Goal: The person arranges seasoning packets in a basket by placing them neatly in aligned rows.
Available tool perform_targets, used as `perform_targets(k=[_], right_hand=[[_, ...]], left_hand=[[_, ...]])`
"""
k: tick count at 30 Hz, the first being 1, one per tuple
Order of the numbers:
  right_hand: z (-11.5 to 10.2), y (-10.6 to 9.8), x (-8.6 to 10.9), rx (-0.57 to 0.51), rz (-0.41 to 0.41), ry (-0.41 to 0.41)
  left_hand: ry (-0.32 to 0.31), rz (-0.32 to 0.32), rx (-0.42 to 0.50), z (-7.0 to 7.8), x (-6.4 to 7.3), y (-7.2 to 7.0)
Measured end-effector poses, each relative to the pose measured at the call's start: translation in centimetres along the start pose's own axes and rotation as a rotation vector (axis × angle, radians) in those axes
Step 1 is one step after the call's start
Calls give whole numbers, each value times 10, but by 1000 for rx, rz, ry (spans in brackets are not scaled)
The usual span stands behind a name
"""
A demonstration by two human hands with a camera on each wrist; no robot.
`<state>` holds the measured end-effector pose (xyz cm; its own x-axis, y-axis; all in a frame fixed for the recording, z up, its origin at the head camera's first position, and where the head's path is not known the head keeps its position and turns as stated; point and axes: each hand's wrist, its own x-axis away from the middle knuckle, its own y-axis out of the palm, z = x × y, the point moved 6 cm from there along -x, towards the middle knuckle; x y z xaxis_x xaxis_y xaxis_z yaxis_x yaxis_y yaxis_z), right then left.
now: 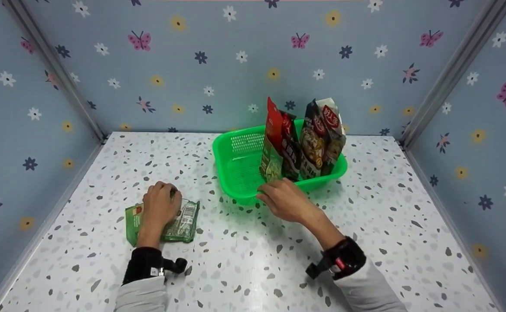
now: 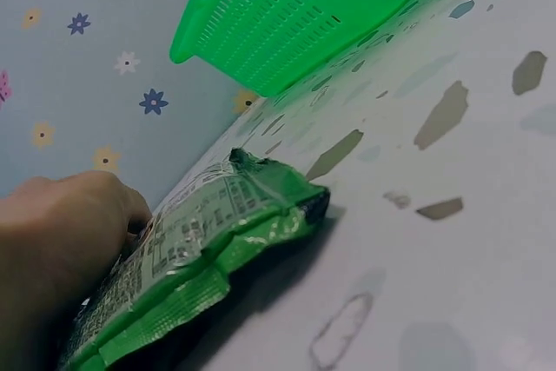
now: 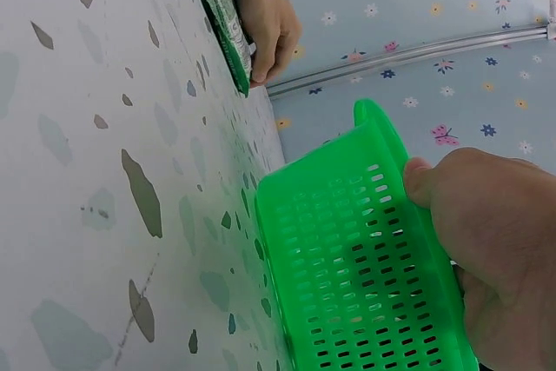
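A flat green food packet [image 1: 187, 221] with a printed label and barcode lies on the speckled table at the left. My left hand [image 1: 161, 206] is over it, fingers curled down on its far edge; the fingertips are hidden from above. In the left wrist view the packet [image 2: 204, 241] has its near edge slightly raised over a shadow. My right hand [image 1: 288, 199] holds the near rim of a green plastic basket [image 1: 231, 182]. The right wrist view puts the thumb of that hand [image 3: 499, 232] against the basket's outer side [image 3: 347, 258].
Several food pouches stand upright in the basket: a red and green pouch [image 1: 273, 143] near the middle, dark pouches [image 1: 312, 145] toward the right. Behind the table rises a blue flowered wall [image 1: 170, 104], with side panels at left and right.
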<state>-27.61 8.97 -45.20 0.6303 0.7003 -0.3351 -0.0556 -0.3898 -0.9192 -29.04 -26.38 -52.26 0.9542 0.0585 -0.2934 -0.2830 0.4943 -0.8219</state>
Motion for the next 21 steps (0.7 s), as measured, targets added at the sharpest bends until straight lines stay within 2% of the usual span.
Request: perform_targets(k=[9,14,21], right_hand=[[-1,-1,-1,27,5,-9],[0,-1,-1,23,6,-5],[0,0,0,19,-1,5]], left_hand=[[37,100,14,4,1,-2],[32,109,9,4,-1,-2],[61,133,33,4,-1,-2]])
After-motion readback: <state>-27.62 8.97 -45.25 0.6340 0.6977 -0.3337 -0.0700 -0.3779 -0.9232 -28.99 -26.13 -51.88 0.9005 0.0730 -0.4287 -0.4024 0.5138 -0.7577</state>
